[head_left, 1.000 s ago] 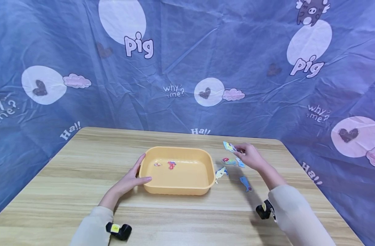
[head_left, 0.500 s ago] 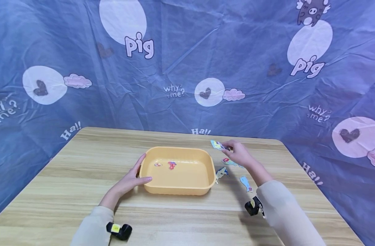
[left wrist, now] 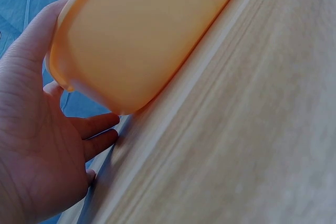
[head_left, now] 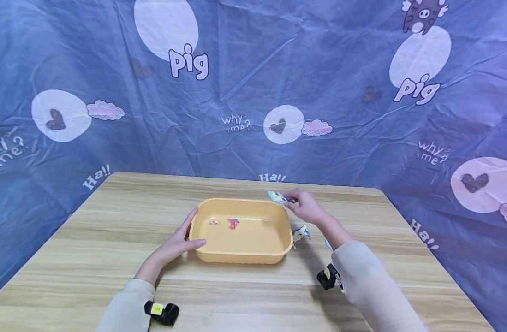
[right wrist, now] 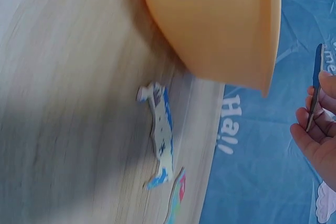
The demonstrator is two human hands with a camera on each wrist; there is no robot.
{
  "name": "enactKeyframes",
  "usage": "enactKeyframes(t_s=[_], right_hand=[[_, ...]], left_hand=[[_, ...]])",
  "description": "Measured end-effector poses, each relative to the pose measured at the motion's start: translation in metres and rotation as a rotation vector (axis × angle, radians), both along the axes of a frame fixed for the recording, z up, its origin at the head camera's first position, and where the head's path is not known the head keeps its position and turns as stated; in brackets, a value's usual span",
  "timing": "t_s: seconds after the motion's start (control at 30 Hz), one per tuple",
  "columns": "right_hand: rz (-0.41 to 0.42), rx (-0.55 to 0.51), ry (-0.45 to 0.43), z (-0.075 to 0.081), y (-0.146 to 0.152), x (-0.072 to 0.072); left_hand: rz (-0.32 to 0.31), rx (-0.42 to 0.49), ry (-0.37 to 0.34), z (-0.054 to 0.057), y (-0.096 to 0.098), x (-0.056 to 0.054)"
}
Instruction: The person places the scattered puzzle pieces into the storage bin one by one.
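Observation:
My left hand [head_left: 176, 242] grips the left end of a yellow-orange plastic tray [head_left: 241, 253], thumb over its rim and other fingers along the outside. Above the tray's back right corner, my right hand [head_left: 305, 207] pinches a thin flat cutout piece [head_left: 277, 197], pale blue with yellow. Edge-on, that piece [right wrist: 317, 74] shows as a dark thin strip in the right wrist view. Inside the tray lie a red-and-blue cutout [head_left: 233, 223] and a smaller pale one [head_left: 214, 222]. A white-and-blue animal-shaped cutout [right wrist: 163, 129] lies on the table beside the tray's right end.
A green-and-red cutout [right wrist: 177, 198] lies farther back on the wooden table [head_left: 236, 295]. Partly behind the right forearm is a light blue cutout [head_left: 329, 244]. A blue printed cloth [head_left: 220, 152] hangs behind the table.
My right hand has moved left with the pinched cutout, from over the loose cutouts to the tray's back right corner. The left hand and the tray have stayed put.

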State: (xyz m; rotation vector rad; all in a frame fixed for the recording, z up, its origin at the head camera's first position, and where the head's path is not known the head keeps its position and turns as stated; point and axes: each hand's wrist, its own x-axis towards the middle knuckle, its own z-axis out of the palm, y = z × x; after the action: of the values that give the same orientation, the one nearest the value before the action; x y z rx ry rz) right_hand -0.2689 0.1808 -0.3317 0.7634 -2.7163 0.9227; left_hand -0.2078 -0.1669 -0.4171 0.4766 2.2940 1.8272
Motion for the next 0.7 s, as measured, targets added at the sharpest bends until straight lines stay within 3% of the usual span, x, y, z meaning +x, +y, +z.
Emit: enactKeyframes(t_s=[0.33,0.7], right_hand=[[0.040,0.010,0.007,-0.004,-0.018,0.001],[0.094,-0.066,-0.023,-0.019,-0.036,0.000]], left_hand=[[0.005,-0.007,0.001,0.000,0.000,0.001],[0.008,-0.011,-0.005,0.000,0.000,0.001]])
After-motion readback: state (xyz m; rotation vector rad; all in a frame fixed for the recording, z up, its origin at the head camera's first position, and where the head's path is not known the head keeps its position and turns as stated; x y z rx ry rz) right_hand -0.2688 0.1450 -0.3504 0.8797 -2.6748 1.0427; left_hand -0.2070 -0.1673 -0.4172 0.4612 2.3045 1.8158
